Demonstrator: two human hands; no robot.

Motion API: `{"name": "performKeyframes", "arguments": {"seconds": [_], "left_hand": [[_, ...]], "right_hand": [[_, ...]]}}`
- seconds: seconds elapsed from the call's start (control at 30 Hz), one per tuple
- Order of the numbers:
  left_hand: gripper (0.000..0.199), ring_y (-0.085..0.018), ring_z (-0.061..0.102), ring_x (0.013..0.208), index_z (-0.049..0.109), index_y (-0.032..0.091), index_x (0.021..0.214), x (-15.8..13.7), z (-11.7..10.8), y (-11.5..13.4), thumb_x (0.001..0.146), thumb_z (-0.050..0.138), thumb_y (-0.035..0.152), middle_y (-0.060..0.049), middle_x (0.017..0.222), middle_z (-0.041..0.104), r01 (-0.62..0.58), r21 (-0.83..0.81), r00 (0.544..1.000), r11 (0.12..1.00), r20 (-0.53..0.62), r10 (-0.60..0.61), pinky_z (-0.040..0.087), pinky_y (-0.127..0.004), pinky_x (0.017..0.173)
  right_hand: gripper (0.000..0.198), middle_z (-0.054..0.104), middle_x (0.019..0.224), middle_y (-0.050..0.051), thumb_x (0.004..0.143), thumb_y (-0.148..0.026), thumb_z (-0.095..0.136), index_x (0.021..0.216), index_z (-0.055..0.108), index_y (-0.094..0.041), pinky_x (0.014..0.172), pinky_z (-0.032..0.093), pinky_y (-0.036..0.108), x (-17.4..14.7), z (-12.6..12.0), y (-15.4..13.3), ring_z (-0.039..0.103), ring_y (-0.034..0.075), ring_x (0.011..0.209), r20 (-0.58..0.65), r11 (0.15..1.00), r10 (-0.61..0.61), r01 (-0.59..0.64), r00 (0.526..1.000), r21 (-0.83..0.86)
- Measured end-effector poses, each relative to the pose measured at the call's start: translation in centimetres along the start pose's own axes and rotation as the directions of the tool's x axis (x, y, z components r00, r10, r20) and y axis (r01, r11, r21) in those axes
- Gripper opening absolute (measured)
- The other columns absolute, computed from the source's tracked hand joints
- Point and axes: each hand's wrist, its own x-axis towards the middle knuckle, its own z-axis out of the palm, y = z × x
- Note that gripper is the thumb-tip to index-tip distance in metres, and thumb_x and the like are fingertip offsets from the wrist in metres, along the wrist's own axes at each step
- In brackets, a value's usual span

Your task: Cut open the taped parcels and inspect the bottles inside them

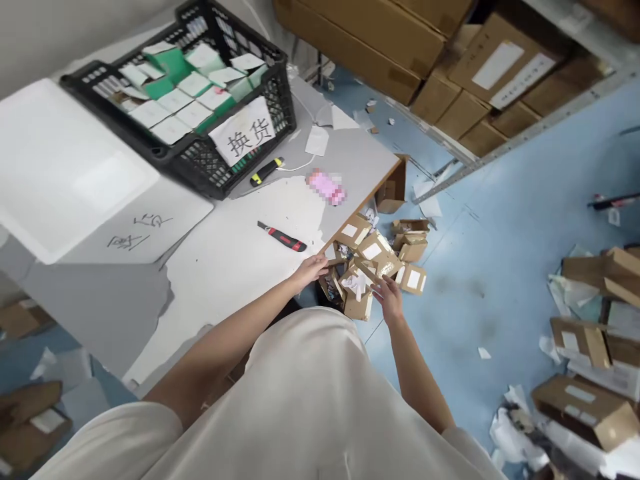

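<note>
Beyond the table's edge, above a heap of small opened cartons, my left hand is closed on the edge of a small cardboard box. My right hand grips the same box from its other side. The box blends in with the cartons below, so its full outline is hard to make out. On the table, a black and red utility knife lies near my left hand. Farther back are a pink item, blurred out, and a black and yellow utility knife.
A black crate with green and white boxes stands on the table, beside a white bin. Discarded cartons lie on the blue floor. Shelving with large boxes is at the upper right; more cartons lie at right.
</note>
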Motion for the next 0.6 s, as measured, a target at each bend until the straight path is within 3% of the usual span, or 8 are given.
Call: {"name": "performKeyframes", "arguments": {"seconds": [0.07,0.13,0.23,0.33,0.4,0.47,0.53,0.6], "left_hand": [[0.057,-0.023,0.061,0.111,0.051,0.022,0.120,-1.4,-1.9,-1.0,0.075,0.061,0.056,-0.012,0.126,0.060,-0.110,-0.029,0.981,0.994,-0.166,0.103,0.041,-0.039,0.099],[0.058,-0.022,0.064,0.103,0.052,0.019,0.120,-3.6,-4.0,-2.6,0.074,0.063,0.051,-0.012,0.118,0.064,-0.229,-0.022,0.911,0.973,-0.357,0.206,0.045,-0.037,0.095],[0.052,-0.020,0.066,0.087,0.055,0.018,0.118,-8.8,-6.8,-6.1,0.076,0.060,0.049,-0.009,0.105,0.067,-0.302,0.082,0.746,0.950,-0.600,0.289,0.050,-0.036,0.084],[0.049,-0.018,0.065,0.076,0.053,0.019,0.122,-15.4,-8.5,-10.8,0.080,0.055,0.046,-0.008,0.101,0.067,-0.239,0.204,0.552,0.949,-0.776,0.306,0.053,-0.035,0.074],[0.051,-0.018,0.065,0.076,0.050,0.019,0.126,-19.9,-8.9,-14.6,0.082,0.052,0.044,-0.009,0.106,0.066,-0.161,0.230,0.416,0.960,-0.866,0.277,0.053,-0.035,0.075],[0.052,-0.020,0.066,0.081,0.049,0.018,0.128,-24.0,-8.5,-18.7,0.083,0.052,0.044,-0.011,0.111,0.064,-0.076,0.197,0.288,0.977,-0.934,0.211,0.052,-0.037,0.081],[0.053,-0.024,0.066,0.089,0.049,0.016,0.128,-27.6,-7.5,-23.4,0.083,0.051,0.045,-0.013,0.114,0.064,0.000,0.113,0.183,0.994,-0.977,0.111,0.050,-0.039,0.086],[0.053,-0.028,0.063,0.102,0.049,0.015,0.128,-30.4,-5.9,-28.5,0.084,0.051,0.044,-0.014,0.117,0.063,0.068,-0.011,0.098,0.998,-0.995,-0.018,0.047,-0.040,0.092]], "right_hand": [[0.062,0.064,0.116,0.013,0.074,-0.057,0.058,0.123,0.051,-0.021,0.083,0.052,0.044,1.5,0.9,-1.4,0.067,0.024,0.091,0.098,0.959,-0.159,0.177,0.982,-0.221],[0.058,0.064,0.114,0.015,0.076,-0.053,0.056,0.123,0.052,-0.018,0.084,0.051,0.047,3.3,2.6,-3.8,0.066,0.025,0.087,0.295,0.773,-0.335,0.440,0.895,-0.457],[0.048,0.065,0.112,0.016,0.082,-0.044,0.048,0.121,0.055,-0.016,0.085,0.050,0.046,5.8,7.8,-8.8,0.065,0.024,0.082,0.665,0.361,-0.389,0.769,0.638,-0.527],[0.046,0.067,0.105,0.013,0.086,-0.038,0.042,0.125,0.052,-0.015,0.080,0.050,0.043,5.4,16.3,-13.4,0.062,0.021,0.070,0.846,0.087,-0.382,0.926,0.372,-0.368],[0.047,0.066,0.108,0.013,0.087,-0.037,0.041,0.128,0.049,-0.015,0.078,0.050,0.040,2.7,22.7,-15.1,0.061,0.020,0.069,0.904,-0.028,-0.384,0.976,0.188,-0.215],[0.047,0.065,0.111,0.013,0.088,-0.036,0.040,0.130,0.048,-0.016,0.076,0.050,0.038,-1.9,28.8,-15.1,0.061,0.019,0.070,0.951,-0.125,-0.308,0.991,-0.001,-0.039],[0.046,0.064,0.113,0.012,0.089,-0.035,0.041,0.131,0.047,-0.018,0.075,0.050,0.037,-7.8,33.9,-13.6,0.062,0.019,0.074,0.974,-0.223,-0.137,0.963,-0.183,0.149],[0.045,0.063,0.115,0.013,0.089,-0.034,0.042,0.132,0.047,-0.019,0.073,0.050,0.036,-14.6,37.6,-10.6,0.064,0.021,0.080,0.940,-0.323,0.099,0.883,-0.327,0.341]]}}
